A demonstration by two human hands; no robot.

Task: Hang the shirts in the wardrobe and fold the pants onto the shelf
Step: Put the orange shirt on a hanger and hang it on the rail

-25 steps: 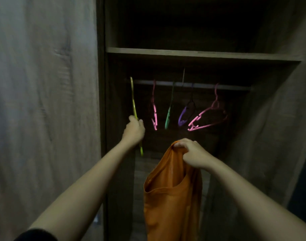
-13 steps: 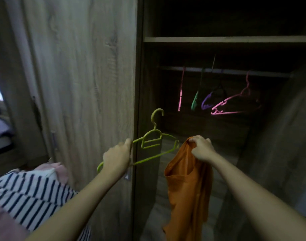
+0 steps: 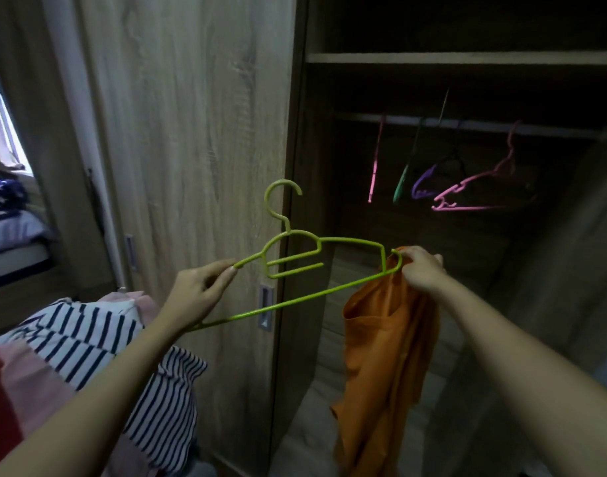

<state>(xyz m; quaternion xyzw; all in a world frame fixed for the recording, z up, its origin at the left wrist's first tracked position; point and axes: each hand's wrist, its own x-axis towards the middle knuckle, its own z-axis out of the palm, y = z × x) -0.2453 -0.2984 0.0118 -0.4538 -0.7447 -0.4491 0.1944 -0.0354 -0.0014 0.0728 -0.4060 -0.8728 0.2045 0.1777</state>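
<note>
My left hand (image 3: 195, 297) grips the green hanger (image 3: 350, 240) by one shoulder. My right hand (image 3: 421, 270) pinches the orange shirt (image 3: 384, 356) at the hanger's other tip. The shirt hangs below that hand, and the wardrobe rail (image 3: 484, 125) is above and beyond it.

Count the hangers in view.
5: a lime hanger in the left hand; on the rail, a pink hanger, green hanger, purple hanger and second pink hanger. A dark one may hide behind the purple.

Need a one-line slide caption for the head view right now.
Left hand holds a green hanger whose end meets the orange shirt gripped by the right hand.
</note>
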